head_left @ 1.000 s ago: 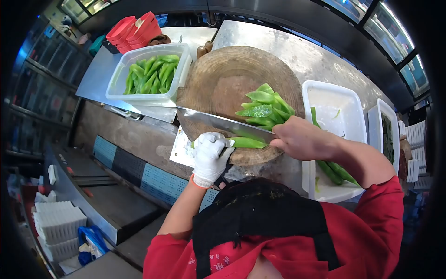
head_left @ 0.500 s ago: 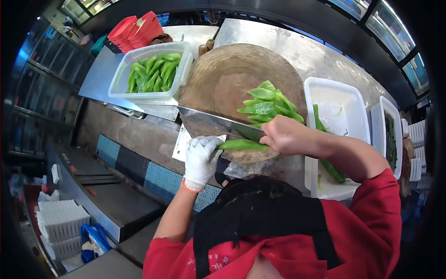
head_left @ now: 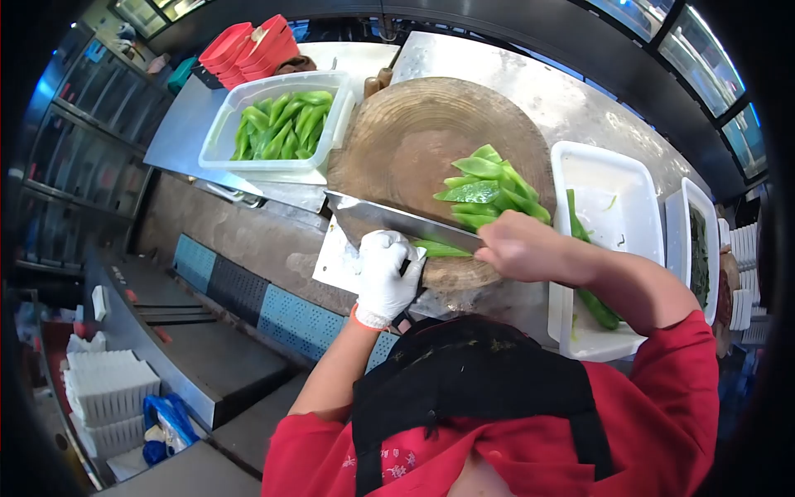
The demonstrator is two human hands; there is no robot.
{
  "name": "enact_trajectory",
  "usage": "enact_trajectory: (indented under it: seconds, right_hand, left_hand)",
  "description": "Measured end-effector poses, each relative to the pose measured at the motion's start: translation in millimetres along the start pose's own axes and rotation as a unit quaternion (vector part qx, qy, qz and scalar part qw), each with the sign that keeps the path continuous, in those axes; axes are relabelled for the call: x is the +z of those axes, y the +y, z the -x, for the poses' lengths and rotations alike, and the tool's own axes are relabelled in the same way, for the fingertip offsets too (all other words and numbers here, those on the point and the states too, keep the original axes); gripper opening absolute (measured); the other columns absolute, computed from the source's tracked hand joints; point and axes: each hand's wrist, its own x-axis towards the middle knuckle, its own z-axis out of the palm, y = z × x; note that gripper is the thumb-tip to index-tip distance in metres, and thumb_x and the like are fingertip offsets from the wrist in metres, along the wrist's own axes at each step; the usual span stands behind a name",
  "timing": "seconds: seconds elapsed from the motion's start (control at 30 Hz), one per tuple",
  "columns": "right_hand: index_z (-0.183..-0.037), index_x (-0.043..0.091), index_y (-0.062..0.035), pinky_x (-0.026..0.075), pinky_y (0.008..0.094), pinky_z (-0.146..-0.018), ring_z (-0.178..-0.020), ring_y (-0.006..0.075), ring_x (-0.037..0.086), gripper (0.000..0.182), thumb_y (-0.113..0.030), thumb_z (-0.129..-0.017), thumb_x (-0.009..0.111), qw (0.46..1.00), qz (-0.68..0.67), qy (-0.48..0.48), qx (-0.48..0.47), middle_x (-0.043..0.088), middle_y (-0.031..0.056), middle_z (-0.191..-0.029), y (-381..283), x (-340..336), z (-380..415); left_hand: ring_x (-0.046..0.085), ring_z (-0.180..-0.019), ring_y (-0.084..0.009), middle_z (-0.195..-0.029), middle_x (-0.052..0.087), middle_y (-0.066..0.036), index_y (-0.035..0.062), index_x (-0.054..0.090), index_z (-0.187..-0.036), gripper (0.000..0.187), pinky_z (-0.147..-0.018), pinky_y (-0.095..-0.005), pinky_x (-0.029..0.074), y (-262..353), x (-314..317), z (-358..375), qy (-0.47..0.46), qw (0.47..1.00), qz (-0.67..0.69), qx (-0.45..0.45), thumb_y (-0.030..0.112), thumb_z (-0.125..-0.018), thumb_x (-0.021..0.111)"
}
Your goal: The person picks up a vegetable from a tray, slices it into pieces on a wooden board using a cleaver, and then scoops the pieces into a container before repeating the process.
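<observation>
My right hand (head_left: 522, 247) is closed round the handle of a wide cleaver (head_left: 393, 219), whose blade reaches left across the near part of a round wooden chopping block (head_left: 406, 157). A long green vegetable piece (head_left: 445, 249) lies on the block just on my side of the blade. My left hand (head_left: 386, 277), in a white glove, has its fingers curled at the left end of that piece, close to the blade. Beyond the cleaver, slanted green slices (head_left: 489, 192) are heaped on the block's right side. The cleaver's handle is hidden in my fist.
Left of the block stands a clear tub (head_left: 211, 145) full of cut green pieces. A white tub (head_left: 609, 170) with long green vegetables is on the right, beside another tub (head_left: 694, 195) of dark leaves. Red baskets (head_left: 257, 50) are stacked at the back left.
My left hand has slid right along the vegetable piece, and less of it shows. The cleaver stays low over the block. The whole view has shifted slightly.
</observation>
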Motion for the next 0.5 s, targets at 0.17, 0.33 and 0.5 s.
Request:
enact_trajectory:
  seconds: [0.17, 0.33, 0.5]
  right_hand:
    - [-0.081, 0.063, 0.0057, 0.048, 0.051, -0.068, -0.075, 0.0475, 0.062, 0.029, -0.02, -0.093, 0.065, 0.998, -0.026, -0.034, 0.05, 0.062, 0.0282, -0.073, -8, -2, -5]
    - [-0.082, 0.063, 0.005, 0.048, 0.0511, -0.069, -0.077, 0.0475, 0.062, 0.029, -0.021, -0.094, 0.063, 0.999, -0.014, -0.037, 0.032, 0.062, 0.028, -0.075, -17, -22, 6]
    - [-0.084, 0.065, 0.0074, 0.05, 0.0518, -0.078, -0.085, 0.0468, 0.065, 0.027, -0.018, -0.091, 0.06, 0.995, 0.0, -0.041, 0.095, 0.065, 0.0288, -0.081, -31, -34, 18]
  left_hand:
    - [0.061, -0.096, -0.0341, -0.096, 0.069, -0.01, 0.0079, 0.073, -0.105, 0.029, -0.09, -0.0432, 0.048, 5, -27, -12, -0.03, 0.999, -0.005, -0.015, 0.005, -0.076, 0.077]
    - [0.065, -0.09, -0.0289, -0.095, 0.073, -0.01, 0.0076, 0.075, -0.102, 0.028, -0.084, -0.0381, 0.05, 2, -34, 4, -0.053, 0.997, -0.033, -0.045, 0.0, -0.076, 0.077]
    - [0.065, -0.088, -0.0291, -0.094, 0.072, -0.01, 0.0066, 0.074, -0.096, 0.028, -0.08, -0.0388, 0.051, 12, -14, 1, -0.011, 0.998, -0.054, 0.013, -0.003, -0.071, 0.079]
